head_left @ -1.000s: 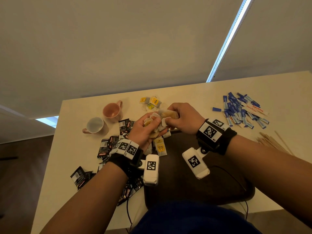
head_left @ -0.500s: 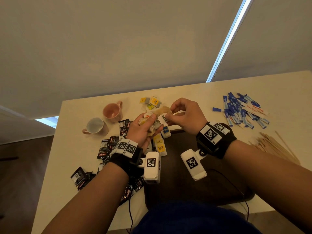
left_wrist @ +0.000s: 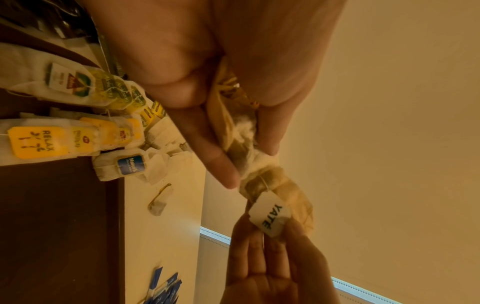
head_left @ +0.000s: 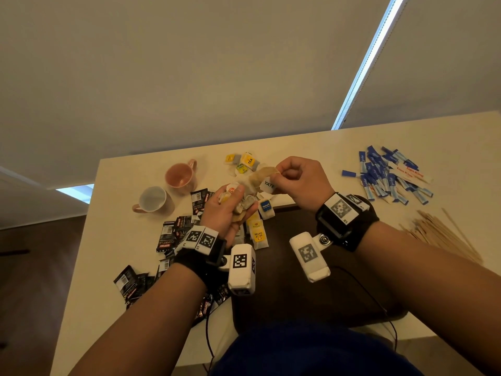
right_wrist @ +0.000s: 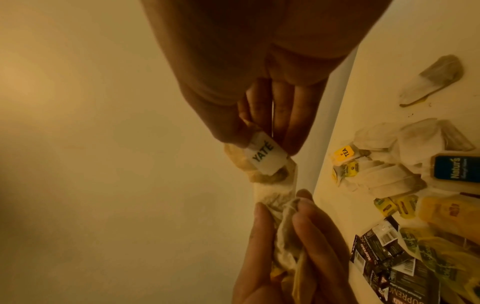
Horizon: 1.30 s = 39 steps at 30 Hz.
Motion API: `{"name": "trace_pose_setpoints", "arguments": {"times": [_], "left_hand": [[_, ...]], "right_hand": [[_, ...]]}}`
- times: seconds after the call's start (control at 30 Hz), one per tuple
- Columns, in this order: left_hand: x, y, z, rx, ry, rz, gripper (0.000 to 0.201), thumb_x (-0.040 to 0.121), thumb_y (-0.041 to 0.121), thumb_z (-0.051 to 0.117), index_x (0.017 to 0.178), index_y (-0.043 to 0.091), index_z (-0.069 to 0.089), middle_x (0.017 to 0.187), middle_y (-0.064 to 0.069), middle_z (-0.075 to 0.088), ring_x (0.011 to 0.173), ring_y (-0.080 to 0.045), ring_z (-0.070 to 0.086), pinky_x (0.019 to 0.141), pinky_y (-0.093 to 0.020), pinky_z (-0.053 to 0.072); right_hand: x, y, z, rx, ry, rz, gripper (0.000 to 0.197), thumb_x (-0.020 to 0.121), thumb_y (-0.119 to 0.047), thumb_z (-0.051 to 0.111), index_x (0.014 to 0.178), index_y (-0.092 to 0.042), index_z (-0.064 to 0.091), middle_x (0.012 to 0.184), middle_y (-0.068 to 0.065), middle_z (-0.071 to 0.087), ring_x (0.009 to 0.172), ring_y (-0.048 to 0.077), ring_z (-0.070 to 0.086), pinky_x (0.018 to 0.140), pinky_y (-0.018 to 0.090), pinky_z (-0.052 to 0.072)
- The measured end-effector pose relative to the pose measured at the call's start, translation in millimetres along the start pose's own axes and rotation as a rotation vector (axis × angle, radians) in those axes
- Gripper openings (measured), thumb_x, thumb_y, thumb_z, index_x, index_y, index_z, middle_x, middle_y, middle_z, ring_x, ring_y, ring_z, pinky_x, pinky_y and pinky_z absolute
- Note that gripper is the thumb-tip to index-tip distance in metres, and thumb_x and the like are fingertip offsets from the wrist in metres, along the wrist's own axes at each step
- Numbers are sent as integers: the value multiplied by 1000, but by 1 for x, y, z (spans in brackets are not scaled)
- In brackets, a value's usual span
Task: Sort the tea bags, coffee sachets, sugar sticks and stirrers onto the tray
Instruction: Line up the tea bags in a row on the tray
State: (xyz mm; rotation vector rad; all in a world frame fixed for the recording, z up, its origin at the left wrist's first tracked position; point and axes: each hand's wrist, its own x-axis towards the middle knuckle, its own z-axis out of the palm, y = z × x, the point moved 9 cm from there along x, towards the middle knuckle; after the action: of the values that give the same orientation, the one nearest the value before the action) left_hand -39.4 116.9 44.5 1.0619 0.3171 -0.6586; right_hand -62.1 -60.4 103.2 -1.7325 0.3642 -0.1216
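Left of the left hand [head_left: 227, 210]: white ceramic mug [head_left: 153, 200] and pink ceramic mug [head_left: 181, 175] on the pale surface [head_left: 311, 139], black foil coffee sachets [head_left: 173, 232] scattered just below them.

Left hand is clamped on a crumpled bunch of paper tea bags [left_wrist: 233, 131]. Right hand [head_left: 301, 180] is closed in a pinch on one brownish tea bag with a white "YATE" tag [right_wrist: 265, 156], stretched between both hands above the surface. More tagged tea bags [head_left: 257, 234] lie under the left hand, overlapping the edge of the dark brown tray [head_left: 311, 289].

Right of the right hand: blue-and-white paper sugar sticks [head_left: 390, 175] in a pile, wooden stirrers [head_left: 444, 234] nearer the person. Both off the tray.

Step, as I read it: separating tea bags out of the bunch. Next move calls for freeing the YATE bag without snagging strings, then laying it with the tea bags on the tray.

Diff vs 1.0 s ago: hands were pressed together over the bunch; now the right hand has pulled away up-right, bag drawn out, tag readable.
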Motion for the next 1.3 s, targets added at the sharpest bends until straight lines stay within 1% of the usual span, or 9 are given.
{"name": "trace_pose_setpoints", "arguments": {"times": [0.23,0.4,0.53,0.63,0.8,1.0,1.07,1.2,1.3], "left_hand": [[2,1,-19,39,96,8,23,93,12,64,115,3,61,96,-12,72,87,-23,73,64,-29,60],[4,-4,-24,69,124,-16,15,93,13,65,106,6,62,93,-11,70,82,-22,72,64,-30,62],[7,-7,-24,84,130,-22,6,93,12,65,97,8,64,84,-8,72,78,-21,73,69,-33,63],[9,-8,-23,86,126,-25,3,93,10,65,95,8,64,77,-5,73,72,-19,73,68,-32,62],[14,-10,-24,87,121,-43,4,92,11,66,95,8,64,81,-8,73,76,-22,72,72,-35,61],[20,-11,-28,93,134,-58,6,92,11,66,96,8,64,80,-8,73,77,-23,72,70,-34,62],[22,-12,-29,92,140,-64,6,92,11,66,96,8,64,79,-8,72,76,-22,72,67,-32,63],[24,-15,-29,94,151,-81,9,92,11,65,100,8,64,85,-11,71,76,-24,71,67,-33,62],[25,-16,-28,95,156,-92,7,92,11,65,98,8,64,86,-12,71,75,-23,71,67,-33,62]], "right_hand": [[0,32,-6,-94,-64,60,19,88,-13,69,105,-4,71,87,9,74,77,20,73,67,31,61],[5,85,-8,-339,-56,180,14,84,-20,75,95,-13,75,82,3,73,75,16,69,70,29,58],[14,121,7,-572,-155,247,17,84,-24,75,97,-13,75,90,3,73,83,16,65,79,31,55],[18,141,20,-649,-229,294,16,83,-26,76,95,-14,76,91,2,72,81,12,62,72,25,49],[24,159,40,-696,-357,325,18,81,-25,78,94,-13,77,92,4,74,79,11,61,69,21,45],[31,161,33,-693,-259,323,28,83,-38,74,92,-11,74,87,3,70,81,16,62,73,30,52],[28,169,23,-654,-228,375,25,81,-34,76,92,-11,74,85,2,71,78,15,63,76,30,55],[20,185,20,-615,-251,448,18,81,-21,78,97,-12,75,77,-3,69,72,9,63,67,18,50],[20,186,21,-605,-225,463,15,82,-21,77,95,-14,77,82,-2,71,79,11,64,73,22,52]]}}
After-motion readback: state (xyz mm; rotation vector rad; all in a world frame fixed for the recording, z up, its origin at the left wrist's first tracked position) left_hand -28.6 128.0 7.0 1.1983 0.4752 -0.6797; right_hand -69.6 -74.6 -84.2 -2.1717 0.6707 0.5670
